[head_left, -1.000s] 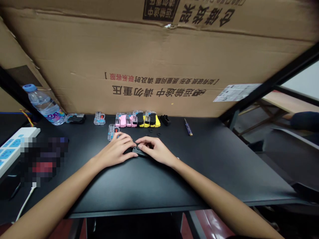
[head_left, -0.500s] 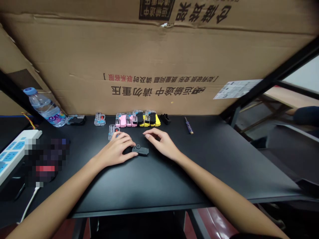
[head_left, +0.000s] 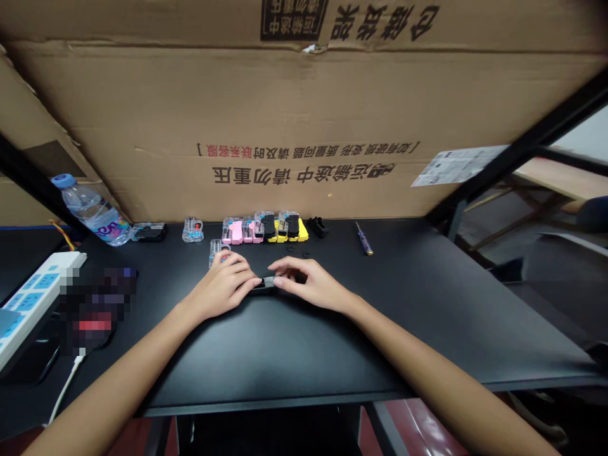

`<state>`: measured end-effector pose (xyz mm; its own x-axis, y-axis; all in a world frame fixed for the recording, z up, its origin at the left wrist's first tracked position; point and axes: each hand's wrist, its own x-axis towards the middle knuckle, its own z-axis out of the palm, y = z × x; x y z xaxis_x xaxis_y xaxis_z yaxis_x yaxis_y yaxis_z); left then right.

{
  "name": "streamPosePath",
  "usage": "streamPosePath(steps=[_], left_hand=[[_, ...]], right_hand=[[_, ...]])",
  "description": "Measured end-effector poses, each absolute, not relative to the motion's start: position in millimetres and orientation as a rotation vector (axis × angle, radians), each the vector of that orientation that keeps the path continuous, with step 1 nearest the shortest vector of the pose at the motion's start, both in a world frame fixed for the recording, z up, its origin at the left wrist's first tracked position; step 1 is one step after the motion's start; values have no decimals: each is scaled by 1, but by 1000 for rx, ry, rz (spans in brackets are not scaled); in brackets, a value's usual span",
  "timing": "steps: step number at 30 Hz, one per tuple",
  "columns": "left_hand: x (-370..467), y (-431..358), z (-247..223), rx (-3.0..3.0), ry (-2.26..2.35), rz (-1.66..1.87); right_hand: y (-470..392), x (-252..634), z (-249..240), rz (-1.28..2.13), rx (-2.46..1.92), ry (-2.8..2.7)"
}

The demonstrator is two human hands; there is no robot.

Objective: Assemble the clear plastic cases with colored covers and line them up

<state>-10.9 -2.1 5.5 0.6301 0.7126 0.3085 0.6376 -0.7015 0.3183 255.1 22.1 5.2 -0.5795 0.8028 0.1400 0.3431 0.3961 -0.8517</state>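
Cardboard box (head_left: 304, 114) fills upper frame behind black table (head_left: 380, 329). Frame centre: left hand (head_left: 223, 288) and right hand (head_left: 311, 282) meet, fingertips pinching a small black part (head_left: 266, 283) lying on the table. Row of coloured parts (head_left: 263, 228) just above.

Both hands, left (head_left: 222, 288) and right (head_left: 311, 285), pinch a small black part (head_left: 266, 283) on the black table (head_left: 427, 304).

You have a black part (head_left: 266, 283) on a black desk (head_left: 403, 297). Along its far edge sit pink (head_left: 235, 232), yellow (head_left: 299, 232) and clear (head_left: 192, 229) pieces, a blue-handled screwdriver (head_left: 364, 240), and a blue-capped bottle (head_left: 92, 209) before brown cardboard (head_left: 285, 107) printed black and red.
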Motion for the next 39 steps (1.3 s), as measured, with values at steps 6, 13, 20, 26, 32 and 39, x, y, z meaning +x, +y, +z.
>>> streamPosePath(steps=[6, 13, 20, 26, 32, 39], left_hand=[[-10, -4, 13, 2643, 1119, 607], [-9, -6, 14, 2559, 1131, 655], [-11, -6, 11, 2560, 1143, 675], [-8, -7, 3, 2628, 1055, 622], [-4, -8, -1, 2626, 1052, 575], [-9, -4, 0, 2610, 1147, 630]], right_hand=[[26, 250, 4, 1065, -1058, -2095], [34, 243, -10, 860, -927, -2303], [49, 275, -17, 564, -1024, -2260], [54, 285, -11, 398, -1062, -2399], [52, 279, -15, 361, -1031, -2476], [43, 275, -12, 385, -952, -2528]])
